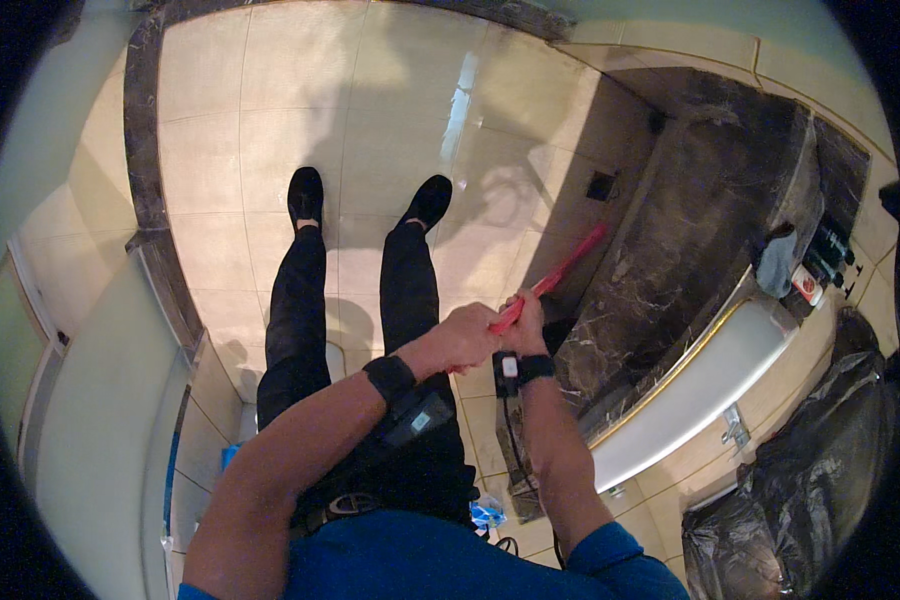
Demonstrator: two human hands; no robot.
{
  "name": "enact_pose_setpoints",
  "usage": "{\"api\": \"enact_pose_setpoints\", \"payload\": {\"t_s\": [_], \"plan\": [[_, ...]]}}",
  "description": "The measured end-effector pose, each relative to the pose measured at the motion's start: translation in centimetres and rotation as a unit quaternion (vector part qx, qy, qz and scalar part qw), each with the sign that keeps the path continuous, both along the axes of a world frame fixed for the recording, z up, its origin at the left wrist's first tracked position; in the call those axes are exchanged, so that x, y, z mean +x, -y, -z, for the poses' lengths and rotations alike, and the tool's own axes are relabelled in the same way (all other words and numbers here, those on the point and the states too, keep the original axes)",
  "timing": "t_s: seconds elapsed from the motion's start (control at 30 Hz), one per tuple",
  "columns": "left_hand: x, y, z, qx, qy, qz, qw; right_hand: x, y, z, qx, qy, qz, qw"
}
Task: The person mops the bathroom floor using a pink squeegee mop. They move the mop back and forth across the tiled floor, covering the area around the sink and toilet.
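Both my hands are closed around a pink-red item, perhaps a wrung cloth or a handle; its exact kind is unclear. My left hand grips its lower end, with a black band on the wrist. Just beside it, my right hand holds the same pink-red item a little farther along. The item slants up and to the right, over the shaded floor beside the dark marble side. Its far end is blurred. The two hands nearly touch, above my right leg. A small white device on a strap sits at the right wrist.
Dark marble counter lies on the right, bearing a grey cloth and bottles. Near it are a white curved basin or tub edge and a black plastic bag. Frosted glass stands left; a square drain is in the floor.
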State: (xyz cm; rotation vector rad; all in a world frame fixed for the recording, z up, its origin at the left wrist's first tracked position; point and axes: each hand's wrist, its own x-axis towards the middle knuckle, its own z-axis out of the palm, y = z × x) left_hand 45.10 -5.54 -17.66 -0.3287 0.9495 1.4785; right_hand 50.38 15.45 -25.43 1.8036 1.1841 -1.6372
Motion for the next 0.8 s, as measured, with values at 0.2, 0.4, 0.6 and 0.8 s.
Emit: {"api": "enact_pose_setpoints", "payload": {"t_s": [0.2,0.4,0.6,0.8], "plan": [[-3.0,1.1,0.6,-0.03,-0.001,0.012,0.999,-3.9,-0.7,2.6,0.004,-0.036,-0.041,0.998],[-2.7,2.6,-1.9,-0.044,-0.051,0.031,0.997,-3.7,0.0,2.0,-0.013,-0.022,-0.062,0.998],[-2.9,5.1,-3.6,-0.04,0.006,-0.03,0.999,-6.4,3.1,-0.2,0.054,-0.029,-0.121,0.991],[-5.0,3.3,-0.7,0.032,0.065,-0.188,0.98,-13.5,3.0,0.2,0.156,-0.079,-0.22,0.96]]}}
